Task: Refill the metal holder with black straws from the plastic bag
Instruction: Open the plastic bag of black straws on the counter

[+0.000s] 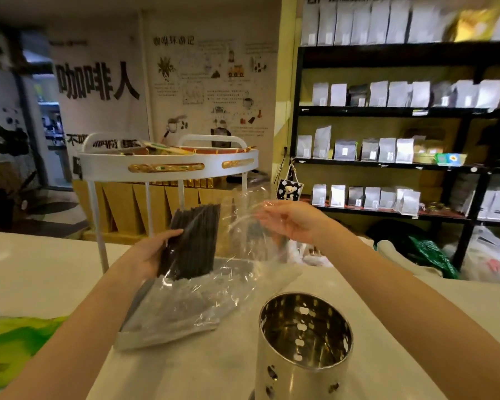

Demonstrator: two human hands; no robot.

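A bundle of black straws [192, 243] stands nearly upright above the counter, gripped at its left side by my left hand [153, 252]. A clear plastic bag [202, 301] hangs below and around the bundle, its lower end resting on the counter. My right hand [292, 219] is to the right of the straws, fingers pinching the bag's raised upper edge. The perforated metal holder [303, 342] stands upright on the counter at the near right, below my right forearm, and looks empty inside.
A white two-tier tray stand [168, 166] with packets stands on the counter behind the bag. A green printed sheet [12, 342] lies at the near left. Black shelves [387, 111] of pouches fill the right background.
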